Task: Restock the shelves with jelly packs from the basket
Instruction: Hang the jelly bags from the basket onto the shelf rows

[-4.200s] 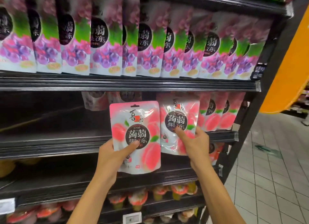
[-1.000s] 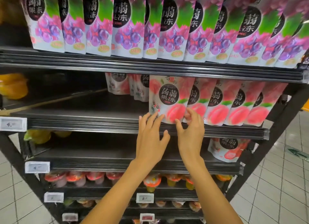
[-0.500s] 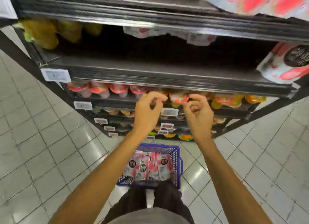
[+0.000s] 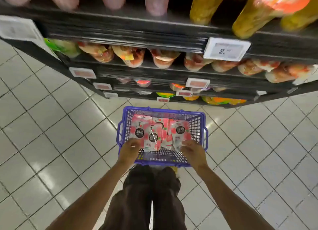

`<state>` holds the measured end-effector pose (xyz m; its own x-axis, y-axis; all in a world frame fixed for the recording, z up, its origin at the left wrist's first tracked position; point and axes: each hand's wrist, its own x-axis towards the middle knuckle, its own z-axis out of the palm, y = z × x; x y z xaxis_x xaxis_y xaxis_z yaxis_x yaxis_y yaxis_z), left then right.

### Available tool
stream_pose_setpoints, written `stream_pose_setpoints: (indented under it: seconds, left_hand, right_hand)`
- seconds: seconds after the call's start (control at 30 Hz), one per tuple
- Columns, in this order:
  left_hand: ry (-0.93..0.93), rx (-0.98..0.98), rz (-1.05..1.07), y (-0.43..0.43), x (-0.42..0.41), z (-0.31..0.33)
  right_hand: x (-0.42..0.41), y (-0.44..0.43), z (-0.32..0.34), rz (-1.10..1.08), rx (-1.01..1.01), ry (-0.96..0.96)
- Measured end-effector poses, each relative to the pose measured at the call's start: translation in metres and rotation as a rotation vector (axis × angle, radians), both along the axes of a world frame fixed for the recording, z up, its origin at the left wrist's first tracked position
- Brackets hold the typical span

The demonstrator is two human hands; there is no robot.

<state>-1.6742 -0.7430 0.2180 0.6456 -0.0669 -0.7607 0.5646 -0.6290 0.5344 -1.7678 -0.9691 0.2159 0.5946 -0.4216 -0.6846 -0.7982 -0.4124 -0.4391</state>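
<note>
I see the packs [image 4: 155, 133] lying in the basket [image 4: 196, 126], which sits on the floor just in front of the shelves [image 4: 120, 34]. My left hand [image 4: 130, 149] and right hand [image 4: 192, 149] reach in and touch the packs' near ends. I cannot tell whether either hand grips.

left hand [image 4: 130, 148] | right hand [image 4: 191, 149] | both on jelly packs [image 4: 153, 135] | in basket [image 4: 197, 125] | tiled floor [image 4: 68, 126]

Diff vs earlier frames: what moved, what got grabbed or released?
Both hands released the two pouches they were shelving and came down into the basket; left hand and right hand now touch jelly packs inside, grip unclear. Basket unmoved on the floor.
</note>
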Motion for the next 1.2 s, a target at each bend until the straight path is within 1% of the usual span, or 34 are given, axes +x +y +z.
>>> stream_pose_setpoints:
  seconds: [0.03, 0.07, 0.1, 0.13, 0.2, 0.27, 0.37, 0.43, 0.47, 0.53, 0.63, 0.73, 0.8, 0.9, 1.0, 1.07, 1.13, 1.17, 1.2]
  left_hand:
    - [0.02, -0.008, 0.035, 0.002, 0.0, -0.027]
    - [0.051, 0.027, 0.074, 0.004, 0.0, -0.05]
    - [0.079, 0.069, 0.121, 0.007, -0.001, -0.078]
    - [0.104, 0.094, 0.143, 0.008, -0.002, -0.103]
    - [0.094, 0.164, 0.146, 0.008, 0.001, -0.146]
    - [0.078, 0.202, 0.069, 0.008, 0.003, -0.19]
    - [-0.001, 0.259, -0.161, 0.008, 0.007, -0.247]
    - [-0.039, 0.336, -0.283, 0.006, 0.008, -0.281]
    - [-0.056, 0.387, -0.304, 0.004, 0.008, -0.297]
    - [-0.049, 0.51, -0.274, -0.004, 0.007, -0.32]
    - [-0.096, 0.637, -0.187, -0.018, 0.003, -0.338]
    - [-0.202, 0.656, -0.184, -0.023, -0.009, -0.35]
    - [-0.182, 0.643, -0.194, -0.026, -0.017, -0.353]
    - [-0.074, 0.535, -0.064, -0.021, -0.015, -0.357]
    - [-0.014, 0.473, -0.103, -0.003, 0.0, -0.359]
    - [0.036, 0.512, -0.146, 0.003, 0.007, -0.358]
    - [0.051, 0.613, -0.351, 0.0, 0.005, -0.355]
    - [0.026, 0.599, -0.435, -0.004, 0.002, -0.354]
    - [-0.006, 0.505, -0.423, -0.009, -0.002, -0.352]
  right_hand:
    - [-0.006, 0.005, -0.022, -0.028, 0.075, 0.04]
    - [-0.007, 0.006, -0.043, -0.118, 0.097, 0.055]
    - [-0.01, 0.006, -0.07, -0.188, 0.1, 0.02]
    - [-0.012, 0.008, -0.094, -0.2, 0.067, 0.031]
    - [-0.009, 0.015, -0.139, -0.159, 0.038, 0.067]
    - [-0.004, 0.022, -0.183, -0.146, 0.076, 0.085]
    - [0.003, 0.035, -0.248, -0.105, 0.117, 0.163]
    - [0.007, 0.046, -0.284, -0.074, 0.146, 0.2]
    - [0.009, 0.052, -0.3, -0.049, 0.147, 0.209]
    - [0.013, 0.063, -0.331, -0.012, 0.172, 0.234]
    - [0.023, 0.077, -0.361, -0.065, 0.253, 0.307]
    - [0.031, 0.086, -0.376, -0.135, 0.294, 0.349]
    - [0.034, 0.091, -0.382, -0.222, 0.318, 0.328]
    - [0.032, 0.096, -0.386, -0.256, 0.412, 0.321]
    - [0.025, 0.091, -0.381, -0.272, 0.493, 0.333]
    - [0.022, 0.084, -0.378, -0.271, 0.512, 0.341]
    - [0.019, 0.078, -0.377, -0.328, 0.53, 0.34]
    - [0.018, 0.075, -0.375, -0.365, 0.535, 0.327]
    - [0.016, 0.071, -0.371, -0.396, 0.537, 0.309]
